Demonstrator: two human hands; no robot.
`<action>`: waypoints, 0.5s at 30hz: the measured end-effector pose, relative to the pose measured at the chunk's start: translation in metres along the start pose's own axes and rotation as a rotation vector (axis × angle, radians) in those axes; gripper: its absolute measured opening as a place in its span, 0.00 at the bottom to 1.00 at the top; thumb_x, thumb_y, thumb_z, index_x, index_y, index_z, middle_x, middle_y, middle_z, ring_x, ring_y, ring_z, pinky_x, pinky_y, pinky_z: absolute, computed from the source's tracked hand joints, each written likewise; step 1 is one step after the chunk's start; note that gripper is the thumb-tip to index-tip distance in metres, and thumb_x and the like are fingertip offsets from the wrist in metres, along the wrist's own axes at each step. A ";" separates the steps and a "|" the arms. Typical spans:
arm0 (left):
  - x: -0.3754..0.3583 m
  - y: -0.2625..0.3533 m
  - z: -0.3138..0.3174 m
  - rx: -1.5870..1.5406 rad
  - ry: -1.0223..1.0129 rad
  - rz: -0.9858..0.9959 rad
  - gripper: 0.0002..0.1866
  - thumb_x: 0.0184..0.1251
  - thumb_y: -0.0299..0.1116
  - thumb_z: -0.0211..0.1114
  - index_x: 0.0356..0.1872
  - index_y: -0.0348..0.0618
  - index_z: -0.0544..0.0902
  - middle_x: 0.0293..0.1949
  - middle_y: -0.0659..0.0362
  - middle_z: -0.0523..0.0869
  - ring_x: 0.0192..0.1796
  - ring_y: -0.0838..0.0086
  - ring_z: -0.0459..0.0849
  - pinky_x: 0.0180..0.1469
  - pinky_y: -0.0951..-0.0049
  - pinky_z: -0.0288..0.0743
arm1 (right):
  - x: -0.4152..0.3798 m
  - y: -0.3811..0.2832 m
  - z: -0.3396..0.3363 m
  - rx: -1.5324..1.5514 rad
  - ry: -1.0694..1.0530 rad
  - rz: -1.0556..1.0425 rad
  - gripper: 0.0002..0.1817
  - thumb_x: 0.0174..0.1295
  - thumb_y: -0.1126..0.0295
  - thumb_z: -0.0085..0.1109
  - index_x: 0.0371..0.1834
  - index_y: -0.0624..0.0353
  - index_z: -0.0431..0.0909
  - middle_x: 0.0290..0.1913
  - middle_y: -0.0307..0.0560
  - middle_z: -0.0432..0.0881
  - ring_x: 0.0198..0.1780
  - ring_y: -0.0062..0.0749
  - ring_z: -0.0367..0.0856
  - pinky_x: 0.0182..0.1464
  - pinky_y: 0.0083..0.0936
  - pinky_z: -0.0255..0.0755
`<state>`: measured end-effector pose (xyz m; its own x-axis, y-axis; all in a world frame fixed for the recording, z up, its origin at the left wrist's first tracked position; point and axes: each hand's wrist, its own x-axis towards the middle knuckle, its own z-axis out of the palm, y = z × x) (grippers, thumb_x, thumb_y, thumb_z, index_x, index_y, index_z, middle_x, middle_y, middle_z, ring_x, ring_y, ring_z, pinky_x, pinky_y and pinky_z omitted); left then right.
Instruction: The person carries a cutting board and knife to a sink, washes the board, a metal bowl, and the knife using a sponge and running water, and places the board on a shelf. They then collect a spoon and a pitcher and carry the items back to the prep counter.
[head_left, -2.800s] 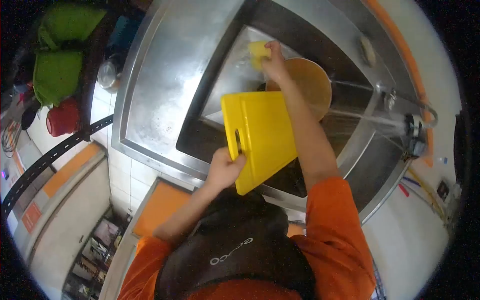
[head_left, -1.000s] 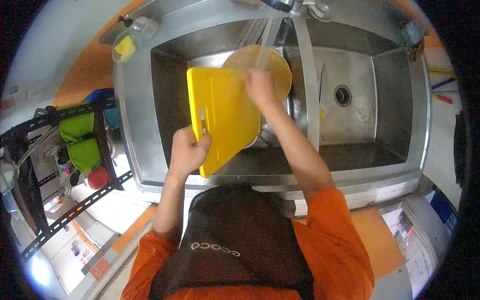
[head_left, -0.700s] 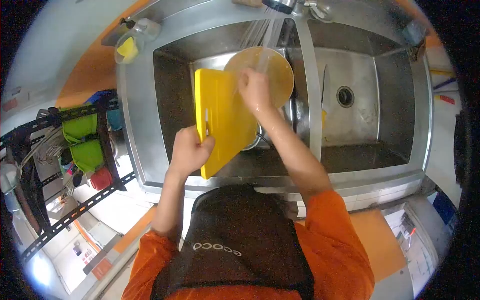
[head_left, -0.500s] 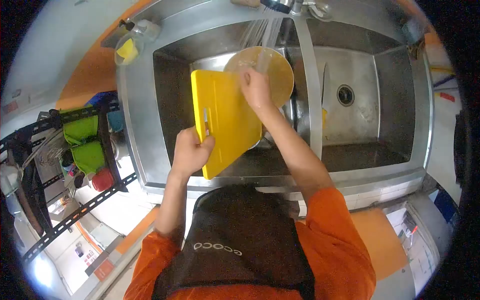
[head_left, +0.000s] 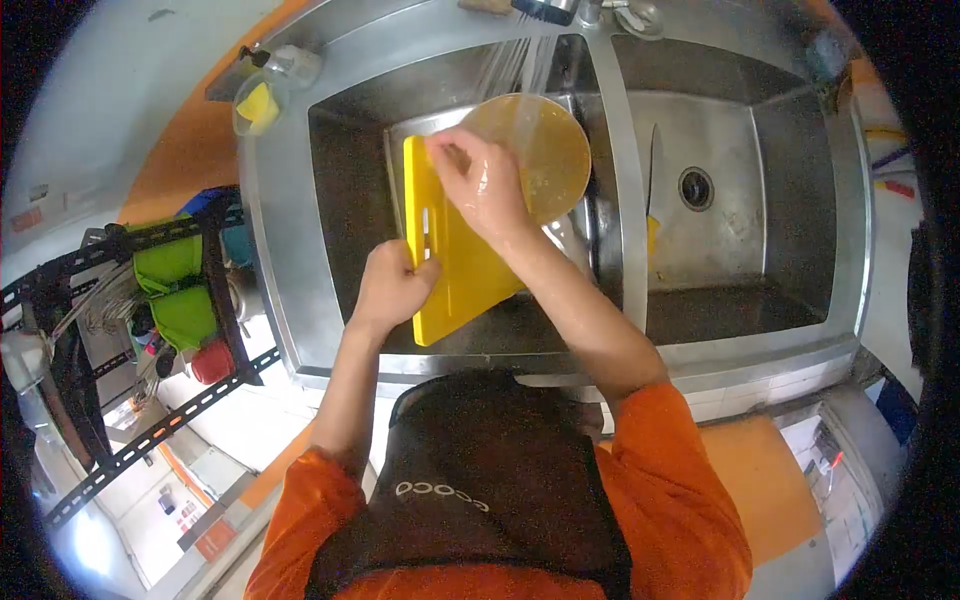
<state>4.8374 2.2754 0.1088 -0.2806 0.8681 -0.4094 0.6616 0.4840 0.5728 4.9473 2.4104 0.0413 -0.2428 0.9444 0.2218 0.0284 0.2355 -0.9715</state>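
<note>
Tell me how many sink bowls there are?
2. The left bowl sits under the running water, where both hands hold the board. The right bowl has the drain.

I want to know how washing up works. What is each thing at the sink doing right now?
Tap: on, water spraying down.
Yellow cutting board: tilted on edge over the left basin.
Left hand: gripping the board's edge.
Right hand: wet, pressed against the board's top.
Round bowl: in the left basin, under the spray.
Right basin: drain uncovered.
</note>
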 end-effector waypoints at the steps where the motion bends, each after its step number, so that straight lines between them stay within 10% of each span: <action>1: 0.000 -0.002 0.001 0.008 -0.008 -0.004 0.11 0.56 0.31 0.61 0.30 0.30 0.81 0.22 0.39 0.81 0.28 0.48 0.85 0.33 0.56 0.76 | 0.000 0.001 0.001 0.015 0.026 -0.060 0.07 0.62 0.71 0.60 0.37 0.63 0.84 0.33 0.56 0.85 0.37 0.50 0.84 0.43 0.36 0.77; 3: -0.002 -0.002 0.000 -0.088 0.003 -0.036 0.11 0.57 0.31 0.61 0.32 0.30 0.81 0.24 0.40 0.82 0.29 0.51 0.85 0.33 0.58 0.75 | 0.003 0.031 -0.005 -0.128 -0.006 -0.204 0.07 0.62 0.71 0.59 0.37 0.64 0.83 0.36 0.59 0.84 0.40 0.57 0.83 0.46 0.39 0.76; 6: -0.006 -0.004 -0.004 -0.181 -0.002 -0.103 0.11 0.58 0.32 0.60 0.33 0.31 0.82 0.24 0.43 0.83 0.29 0.57 0.86 0.34 0.61 0.75 | 0.004 0.082 -0.025 -0.267 -0.223 0.329 0.08 0.61 0.72 0.58 0.39 0.64 0.83 0.40 0.60 0.84 0.43 0.57 0.82 0.48 0.39 0.76; 15: 0.003 0.009 0.002 -0.157 0.053 -0.068 0.10 0.60 0.28 0.58 0.35 0.31 0.82 0.22 0.50 0.83 0.27 0.70 0.83 0.32 0.66 0.73 | -0.026 0.041 -0.003 -0.163 0.064 -0.206 0.09 0.62 0.74 0.58 0.43 0.62 0.83 0.39 0.57 0.85 0.43 0.50 0.85 0.48 0.37 0.76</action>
<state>4.8439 2.2823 0.1117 -0.3600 0.8355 -0.4152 0.5245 0.5493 0.6505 4.9579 2.3960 -0.0043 -0.1982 0.8839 0.4236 0.1413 0.4534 -0.8801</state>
